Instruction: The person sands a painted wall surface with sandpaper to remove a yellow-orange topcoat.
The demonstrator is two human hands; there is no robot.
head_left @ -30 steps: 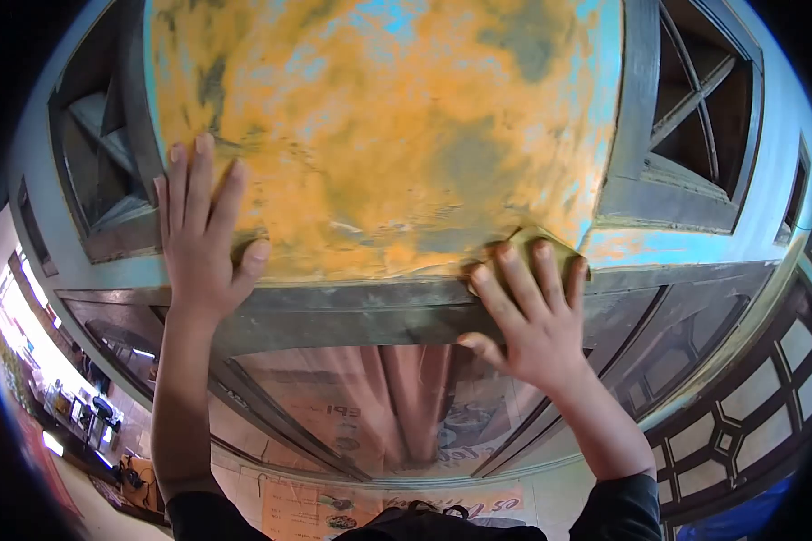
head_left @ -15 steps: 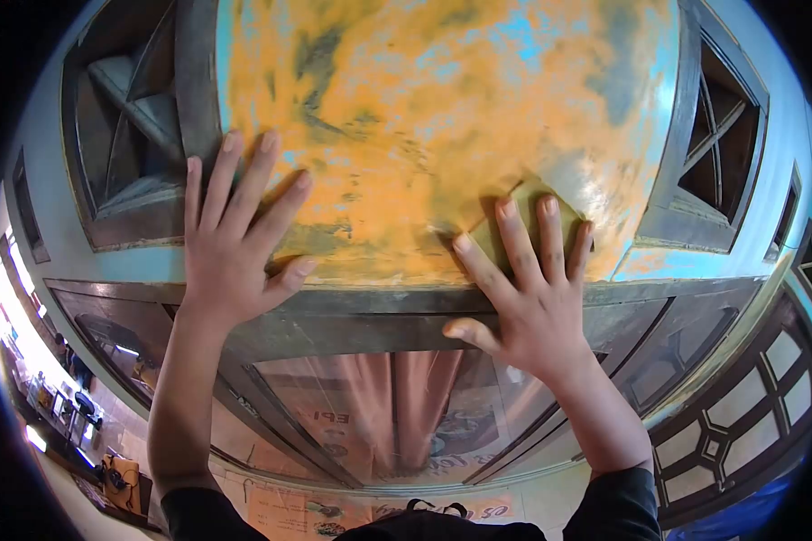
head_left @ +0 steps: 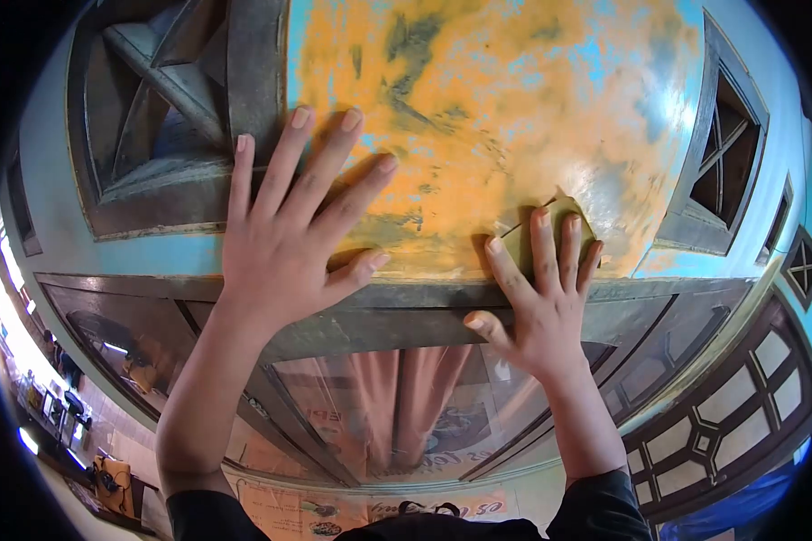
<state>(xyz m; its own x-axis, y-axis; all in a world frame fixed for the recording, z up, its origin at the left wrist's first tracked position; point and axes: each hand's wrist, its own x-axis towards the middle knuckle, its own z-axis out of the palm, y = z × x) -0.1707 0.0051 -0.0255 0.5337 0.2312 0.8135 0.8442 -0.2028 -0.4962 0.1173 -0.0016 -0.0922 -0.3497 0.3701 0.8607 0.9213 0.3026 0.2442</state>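
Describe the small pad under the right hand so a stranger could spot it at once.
Find the big orange-and-blue panel in the middle. Near its lower right edge, the right hand presses a sanding pad flat: small, olive-green, the only loose piece there.

We've got a small, worn greenish-tan sanding pad (head_left: 550, 230) lying flat on the orange, patchy blue-scuffed panel (head_left: 514, 108), down near its lower right edge, just above the grey frame rail.
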